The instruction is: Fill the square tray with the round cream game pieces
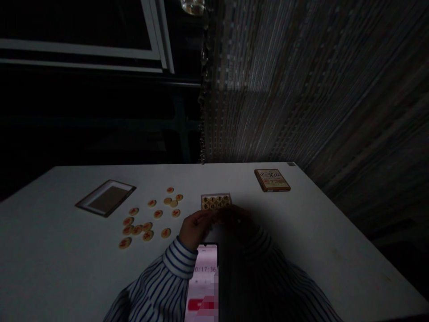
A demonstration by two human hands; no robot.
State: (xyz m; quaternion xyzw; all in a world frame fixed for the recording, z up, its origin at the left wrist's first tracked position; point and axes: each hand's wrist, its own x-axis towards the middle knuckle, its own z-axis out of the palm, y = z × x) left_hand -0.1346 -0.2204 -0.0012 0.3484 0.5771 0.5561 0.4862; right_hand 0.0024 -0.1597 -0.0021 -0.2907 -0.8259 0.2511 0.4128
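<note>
Rows of round Chinese chess pieces with dark characters fill a small box [201,201] in the middle of the white table. My left hand [197,226] and my right hand [239,221] meet at its near edge, fingers bent in together. Deep shadow covers the right hand, and what lies between the fingertips cannot be made out. To the left, several loose Chinese chess pieces [147,226] with red characters lie scattered flat, two of them with plain faces up.
An open shallow tray or lid [106,198] lies at the table's left. A printed box [272,180] sits at the back right. Below my hands a lit phone [203,281] shows a running timer. A string curtain [254,80] hangs behind the table [301,250].
</note>
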